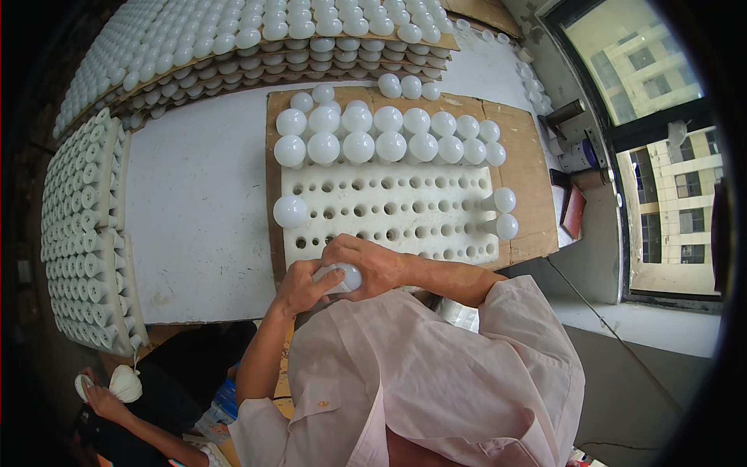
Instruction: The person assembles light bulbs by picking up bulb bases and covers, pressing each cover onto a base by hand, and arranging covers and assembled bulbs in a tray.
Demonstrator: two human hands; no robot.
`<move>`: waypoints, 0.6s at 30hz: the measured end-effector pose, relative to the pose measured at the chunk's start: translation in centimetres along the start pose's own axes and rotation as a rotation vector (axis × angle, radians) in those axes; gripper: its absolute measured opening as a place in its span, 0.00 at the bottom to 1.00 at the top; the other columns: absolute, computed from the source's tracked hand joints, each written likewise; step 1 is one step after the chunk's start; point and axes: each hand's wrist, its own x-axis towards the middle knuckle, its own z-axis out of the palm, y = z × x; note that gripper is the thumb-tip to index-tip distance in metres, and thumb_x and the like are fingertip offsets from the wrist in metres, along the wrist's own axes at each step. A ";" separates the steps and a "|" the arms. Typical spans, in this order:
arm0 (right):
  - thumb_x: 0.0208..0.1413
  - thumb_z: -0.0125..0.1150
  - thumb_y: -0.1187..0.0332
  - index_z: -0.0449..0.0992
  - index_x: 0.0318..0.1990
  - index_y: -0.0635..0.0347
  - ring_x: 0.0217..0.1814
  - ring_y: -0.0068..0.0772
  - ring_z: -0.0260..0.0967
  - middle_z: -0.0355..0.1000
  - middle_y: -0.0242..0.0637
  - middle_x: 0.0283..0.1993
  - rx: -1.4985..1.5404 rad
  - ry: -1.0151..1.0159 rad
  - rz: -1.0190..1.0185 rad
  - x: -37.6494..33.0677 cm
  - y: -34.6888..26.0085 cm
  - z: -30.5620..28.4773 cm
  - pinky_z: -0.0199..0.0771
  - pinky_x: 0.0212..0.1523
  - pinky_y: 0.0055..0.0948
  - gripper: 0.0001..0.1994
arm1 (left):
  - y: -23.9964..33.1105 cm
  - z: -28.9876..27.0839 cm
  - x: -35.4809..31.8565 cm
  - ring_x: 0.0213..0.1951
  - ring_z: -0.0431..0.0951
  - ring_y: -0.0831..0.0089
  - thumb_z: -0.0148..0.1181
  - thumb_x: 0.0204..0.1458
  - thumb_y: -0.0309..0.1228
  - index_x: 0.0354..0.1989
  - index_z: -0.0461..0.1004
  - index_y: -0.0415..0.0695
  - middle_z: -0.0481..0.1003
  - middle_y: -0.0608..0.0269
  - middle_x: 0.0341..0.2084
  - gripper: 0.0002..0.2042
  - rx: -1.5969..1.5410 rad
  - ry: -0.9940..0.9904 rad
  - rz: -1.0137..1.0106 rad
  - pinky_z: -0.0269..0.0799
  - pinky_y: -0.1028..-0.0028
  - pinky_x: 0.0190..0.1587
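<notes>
Close to my body, at the table's front edge, both hands are closed round one white light bulb. My left hand grips it from the left with the thumb across it. My right hand wraps it from the far side and the right; the fingers partly hide the bulb's base. Just beyond lies a white foam tray with rows of round holes. Two full rows of bulbs stand along its far side. A single bulb sits at its left edge, and two bulbs at its right.
Brown cardboard lies under the tray. Stacked boards of bulbs fill the back left. At the far left stand foam trays of white bulb housings. A window is on the right. Another person's hand holds something white at lower left.
</notes>
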 end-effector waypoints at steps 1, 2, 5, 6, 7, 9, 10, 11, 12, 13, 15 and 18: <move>0.31 0.70 0.76 0.67 0.51 0.59 0.50 0.45 0.64 0.65 0.43 0.46 -0.016 0.013 -0.033 0.0 0.0 0.1 0.68 0.51 0.38 0.32 | 0.0 0.0 0.2 0.24 0.78 0.74 0.63 0.50 0.41 0.42 0.75 0.29 0.78 0.54 0.27 0.23 -0.021 -0.025 -0.014 0.73 0.78 0.22; 0.31 0.70 0.76 0.67 0.51 0.59 0.50 0.45 0.64 0.65 0.43 0.46 -0.013 0.013 -0.033 0.0 0.0 0.1 0.68 0.51 0.38 0.32 | 0.0 0.0 0.3 0.25 0.78 0.74 0.62 0.50 0.42 0.43 0.75 0.29 0.78 0.54 0.27 0.24 -0.041 -0.051 -0.028 0.74 0.78 0.22; 0.30 0.71 0.77 0.68 0.51 0.59 0.51 0.45 0.64 0.65 0.43 0.47 -0.010 0.027 -0.029 0.1 0.0 0.2 0.68 0.51 0.38 0.32 | 0.4 -0.1 0.3 0.27 0.78 0.74 0.62 0.49 0.42 0.43 0.76 0.29 0.78 0.54 0.27 0.24 -0.044 -0.037 -0.047 0.74 0.79 0.21; 0.31 0.71 0.77 0.68 0.51 0.59 0.51 0.45 0.64 0.65 0.43 0.47 -0.007 0.052 -0.053 0.1 0.1 0.3 0.68 0.51 0.38 0.32 | 0.5 -0.1 0.4 0.27 0.78 0.74 0.62 0.49 0.42 0.43 0.76 0.29 0.78 0.54 0.27 0.24 -0.043 -0.039 -0.048 0.74 0.79 0.21; 0.31 0.71 0.76 0.68 0.51 0.59 0.51 0.45 0.64 0.65 0.43 0.47 -0.004 0.076 -0.077 0.1 0.2 0.5 0.68 0.51 0.39 0.32 | 0.5 -0.1 0.4 0.27 0.78 0.74 0.62 0.49 0.43 0.43 0.76 0.29 0.78 0.54 0.27 0.24 -0.033 -0.038 -0.063 0.74 0.79 0.21; 0.31 0.71 0.76 0.68 0.50 0.59 0.51 0.45 0.64 0.66 0.43 0.47 0.008 0.085 -0.075 0.0 0.3 0.6 0.68 0.51 0.39 0.32 | 0.5 -0.1 0.3 0.28 0.78 0.74 0.63 0.48 0.43 0.42 0.76 0.29 0.78 0.55 0.28 0.25 -0.024 -0.034 -0.078 0.74 0.78 0.21; 0.31 0.71 0.76 0.68 0.50 0.59 0.51 0.45 0.64 0.66 0.43 0.47 0.021 0.092 -0.074 -0.1 0.3 0.7 0.68 0.51 0.39 0.31 | 0.6 0.0 0.3 0.28 0.78 0.74 0.63 0.48 0.43 0.42 0.76 0.29 0.78 0.55 0.28 0.25 -0.028 -0.027 -0.107 0.74 0.78 0.21; 0.31 0.71 0.76 0.68 0.50 0.59 0.51 0.45 0.64 0.66 0.43 0.47 0.022 0.090 -0.075 -0.1 0.4 0.8 0.68 0.51 0.39 0.31 | 0.6 0.0 0.3 0.28 0.78 0.74 0.63 0.47 0.43 0.42 0.76 0.28 0.78 0.55 0.28 0.25 -0.033 -0.020 -0.136 0.74 0.78 0.21; 0.31 0.71 0.76 0.69 0.50 0.59 0.50 0.45 0.64 0.66 0.43 0.46 0.026 0.095 -0.075 -0.1 0.5 0.9 0.68 0.51 0.39 0.31 | 0.5 0.1 0.2 0.28 0.78 0.74 0.63 0.47 0.43 0.42 0.76 0.28 0.78 0.55 0.28 0.25 -0.033 -0.018 -0.137 0.74 0.78 0.21; 0.31 0.71 0.76 0.69 0.50 0.59 0.50 0.45 0.65 0.67 0.42 0.45 0.030 0.099 -0.074 -0.1 0.6 1.1 0.67 0.51 0.38 0.31 | 0.3 0.1 0.2 0.28 0.78 0.74 0.63 0.46 0.43 0.43 0.76 0.29 0.78 0.55 0.28 0.26 -0.034 -0.002 -0.150 0.74 0.78 0.21; 0.31 0.71 0.76 0.69 0.49 0.59 0.49 0.45 0.65 0.67 0.42 0.45 0.021 0.101 -0.086 -0.1 0.6 1.2 0.68 0.50 0.38 0.30 | 0.3 0.3 0.1 0.28 0.78 0.74 0.64 0.45 0.43 0.43 0.76 0.29 0.78 0.55 0.28 0.26 -0.036 0.017 -0.164 0.74 0.78 0.21; 0.30 0.71 0.76 0.70 0.47 0.60 0.48 0.43 0.65 0.67 0.41 0.44 0.008 0.128 -0.125 -0.3 0.8 1.5 0.68 0.48 0.37 0.29 | 0.5 0.6 0.0 0.26 0.78 0.73 0.64 0.44 0.43 0.39 0.77 0.29 0.78 0.55 0.26 0.25 -0.014 0.033 -0.118 0.74 0.78 0.21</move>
